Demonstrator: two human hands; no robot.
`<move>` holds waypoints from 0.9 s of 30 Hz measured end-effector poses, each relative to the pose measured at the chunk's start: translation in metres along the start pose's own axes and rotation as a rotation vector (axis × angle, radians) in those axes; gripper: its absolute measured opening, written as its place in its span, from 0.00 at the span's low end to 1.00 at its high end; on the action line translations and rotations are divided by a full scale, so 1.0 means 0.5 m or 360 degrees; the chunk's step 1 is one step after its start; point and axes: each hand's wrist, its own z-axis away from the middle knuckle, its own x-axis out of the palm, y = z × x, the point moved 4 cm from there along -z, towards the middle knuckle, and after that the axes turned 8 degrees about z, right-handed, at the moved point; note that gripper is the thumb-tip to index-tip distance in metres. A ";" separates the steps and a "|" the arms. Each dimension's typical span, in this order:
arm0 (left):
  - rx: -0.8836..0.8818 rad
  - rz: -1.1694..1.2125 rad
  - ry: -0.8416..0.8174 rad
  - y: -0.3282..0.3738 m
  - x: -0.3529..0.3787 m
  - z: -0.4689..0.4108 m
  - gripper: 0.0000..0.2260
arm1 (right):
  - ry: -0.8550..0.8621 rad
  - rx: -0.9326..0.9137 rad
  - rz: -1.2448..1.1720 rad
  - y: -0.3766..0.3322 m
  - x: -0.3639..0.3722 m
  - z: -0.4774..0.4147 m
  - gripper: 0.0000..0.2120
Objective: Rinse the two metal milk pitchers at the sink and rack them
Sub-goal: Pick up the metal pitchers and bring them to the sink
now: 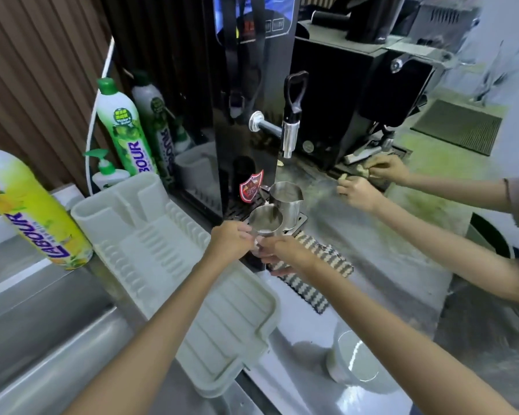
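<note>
Two metal milk pitchers stand close together by the black water dispenser. The nearer, smaller pitcher (265, 220) is held between both my hands. My left hand (229, 242) grips its left side. My right hand (285, 253) curls around its lower front. The larger pitcher (286, 199) stands just behind it on the dispenser's drip tray, untouched. The pale plastic dish rack (150, 244) lies to the left of my hands on the steel counter.
The black dispenser (249, 94) with its tap (289, 136) rises right behind the pitchers. Another person's two hands (357, 194) work at the coffee machine to the right. Dish soap bottles (36, 211) stand left. A patterned cloth (318, 265) and a white tub (352, 359) sit nearby.
</note>
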 end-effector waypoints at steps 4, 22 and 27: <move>-0.0133 0.0459 -0.0100 -0.028 0.020 0.021 0.11 | 0.0143 0.0015 -0.0195 0.014 0.008 -0.007 0.14; 0.0198 0.0860 0.0400 -0.093 -0.168 0.136 0.39 | -0.0243 -0.0446 -0.0257 -0.119 0.102 0.068 0.11; 0.0100 0.0853 0.0801 -0.185 -0.314 0.239 0.41 | -0.0491 -0.0561 -0.0127 -0.204 0.268 0.086 0.11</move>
